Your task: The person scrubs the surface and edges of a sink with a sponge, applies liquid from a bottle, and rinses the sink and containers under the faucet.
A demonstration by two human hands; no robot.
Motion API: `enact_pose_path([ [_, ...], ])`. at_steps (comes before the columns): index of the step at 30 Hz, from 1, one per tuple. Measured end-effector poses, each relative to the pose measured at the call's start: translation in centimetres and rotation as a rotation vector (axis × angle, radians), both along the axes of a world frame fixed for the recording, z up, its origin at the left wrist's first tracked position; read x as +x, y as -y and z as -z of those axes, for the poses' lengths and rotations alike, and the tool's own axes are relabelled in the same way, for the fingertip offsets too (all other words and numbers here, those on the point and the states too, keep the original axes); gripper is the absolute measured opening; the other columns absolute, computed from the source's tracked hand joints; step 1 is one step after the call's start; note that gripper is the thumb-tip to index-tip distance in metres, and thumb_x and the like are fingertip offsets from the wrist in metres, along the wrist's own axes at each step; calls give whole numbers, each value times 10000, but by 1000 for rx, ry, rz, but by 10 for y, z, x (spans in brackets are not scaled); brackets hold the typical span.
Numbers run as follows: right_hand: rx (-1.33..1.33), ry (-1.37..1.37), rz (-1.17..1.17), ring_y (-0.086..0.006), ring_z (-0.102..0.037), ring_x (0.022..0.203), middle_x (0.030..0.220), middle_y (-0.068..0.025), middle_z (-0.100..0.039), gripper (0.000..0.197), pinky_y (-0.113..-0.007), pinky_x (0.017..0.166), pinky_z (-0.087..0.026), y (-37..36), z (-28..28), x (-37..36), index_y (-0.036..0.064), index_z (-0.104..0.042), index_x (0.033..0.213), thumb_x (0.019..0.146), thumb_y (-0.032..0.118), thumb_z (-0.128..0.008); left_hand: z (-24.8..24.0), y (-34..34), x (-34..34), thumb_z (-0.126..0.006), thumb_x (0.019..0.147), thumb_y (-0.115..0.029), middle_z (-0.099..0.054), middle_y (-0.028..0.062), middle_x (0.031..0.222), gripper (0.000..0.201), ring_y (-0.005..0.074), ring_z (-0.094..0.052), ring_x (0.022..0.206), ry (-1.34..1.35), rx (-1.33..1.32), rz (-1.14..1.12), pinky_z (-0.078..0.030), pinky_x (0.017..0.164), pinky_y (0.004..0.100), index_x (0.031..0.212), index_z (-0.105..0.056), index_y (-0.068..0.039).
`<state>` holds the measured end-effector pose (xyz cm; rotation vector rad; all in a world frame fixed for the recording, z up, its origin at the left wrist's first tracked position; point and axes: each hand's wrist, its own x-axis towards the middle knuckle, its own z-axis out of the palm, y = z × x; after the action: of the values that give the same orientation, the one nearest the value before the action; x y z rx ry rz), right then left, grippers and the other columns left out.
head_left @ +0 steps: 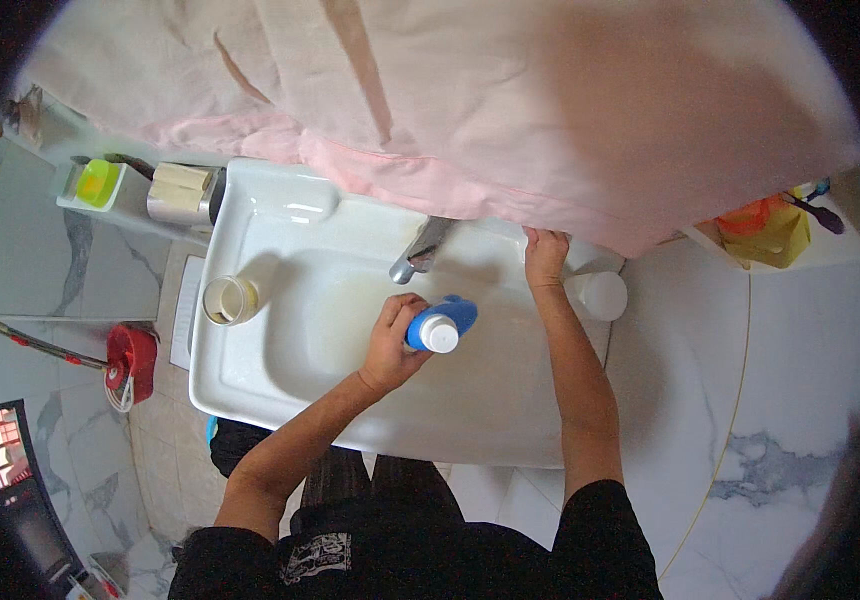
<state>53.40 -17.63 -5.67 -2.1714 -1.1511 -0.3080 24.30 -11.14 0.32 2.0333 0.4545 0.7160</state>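
Fingers (400,304) wrapped round the blue bottle (439,332), my left hand (390,350) holds it over the sink (305,305); a slackened grip could drop it. My right hand (547,260) sits at the back ledge, grip unclear; that forearm might nudge the white pot (606,297) over.

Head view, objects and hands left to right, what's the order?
Red bucket → open round tub → left hand → white-capped blue bottle → right hand → white round container → yellow bag.
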Motion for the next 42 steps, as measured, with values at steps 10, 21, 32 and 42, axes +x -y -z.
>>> enact_pose_path([
  [10,-42,352,-49,-370,-521,999,999,-162,-603,207,-468,888,-381,-41,27,-1,36,-635,956,773,109,-575,9,17,3,-740,560,-18,-500,172,1041,540,356,-505,974,-16,-16,38,-442,827,389,1039,-491,-24],
  [21,-74,398,-184,-278,-541,1022,1075,-183,-587,348,-353,906,-382,-82,-28,16,-10,-571,1077,839,243,-549,11,18,-20,-752,568,-38,-496,168,1054,548,354,-520,962,-36,-88,67,-454,816,396,1045,-483,-30],
  [32,-392,-1035,-530,-259,-529,1055,1117,-188,-569,466,-327,927,-371,-144,-93,5,-37,-545,1111,868,355,-479,15,6,-60,-750,568,-42,-504,174,1048,564,361,-530,947,3,-114,-48,-463,808,396,1065,-484,-32],
  [42,-810,-958,-723,-241,-518,1086,1155,-193,-552,585,-303,945,-360,-223,-114,-74,-62,-521,1142,894,457,-416,8,-11,-76,-743,560,-40,-502,171,1043,542,354,-539,929,15,-85,-108,-471,790,390,1045,-499,-37],
])
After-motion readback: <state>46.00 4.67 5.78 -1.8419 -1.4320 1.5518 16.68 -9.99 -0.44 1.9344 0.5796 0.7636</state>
